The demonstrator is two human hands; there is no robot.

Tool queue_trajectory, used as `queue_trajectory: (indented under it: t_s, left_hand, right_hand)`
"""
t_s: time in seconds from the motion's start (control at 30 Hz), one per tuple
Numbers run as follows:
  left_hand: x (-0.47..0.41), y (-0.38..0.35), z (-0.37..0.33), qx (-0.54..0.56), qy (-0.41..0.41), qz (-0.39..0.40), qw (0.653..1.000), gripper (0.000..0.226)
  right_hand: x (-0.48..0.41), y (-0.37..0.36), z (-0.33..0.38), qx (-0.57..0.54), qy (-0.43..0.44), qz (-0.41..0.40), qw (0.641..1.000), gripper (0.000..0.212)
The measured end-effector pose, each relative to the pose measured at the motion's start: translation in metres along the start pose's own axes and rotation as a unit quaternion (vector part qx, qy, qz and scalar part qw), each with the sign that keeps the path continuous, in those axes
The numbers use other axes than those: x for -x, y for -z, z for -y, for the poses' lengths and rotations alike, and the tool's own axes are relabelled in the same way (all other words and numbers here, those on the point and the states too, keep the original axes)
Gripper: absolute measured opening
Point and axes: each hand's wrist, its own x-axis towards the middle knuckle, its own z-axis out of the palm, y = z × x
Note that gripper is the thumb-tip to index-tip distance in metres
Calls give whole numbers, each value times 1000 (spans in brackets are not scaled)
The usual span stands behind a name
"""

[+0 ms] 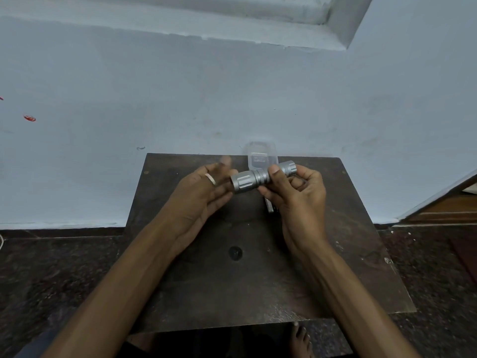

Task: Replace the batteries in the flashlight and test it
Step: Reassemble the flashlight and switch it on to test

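Right hand (296, 193) pinches flashlight (254, 177); blurred left hand (204, 195) seemingly open

Mid-frame, the left hand (204, 193) spreads straight fingers while the right hand (299, 196) pinches the flashlight (246, 180) with curled fingers.

flashlight (254, 178): silver metal cylinder, fully assembled, with a wide fluted head, a knurled band at mid-body and a fluted tail section. it is held roughly level above the dark table (348, 267), head to the left and slightly lower, tail to the right. the right hand (302, 195) pinches the body between thumb and fingers.
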Motion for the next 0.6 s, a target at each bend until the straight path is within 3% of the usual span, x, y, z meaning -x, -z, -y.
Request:
queue_trajectory:
  t_s: [0.23, 0.6]
  left_hand:
    - [1, 18, -10, 133, 23, -1, 991, 89]
    - [0, 23, -12, 181, 16, 23, 983, 89]
  right_hand:
    - [-2, 3, 1, 16, 9, -2, 1000, 39]
    - [-7, 9, 13, 8, 39, -6, 999, 35]
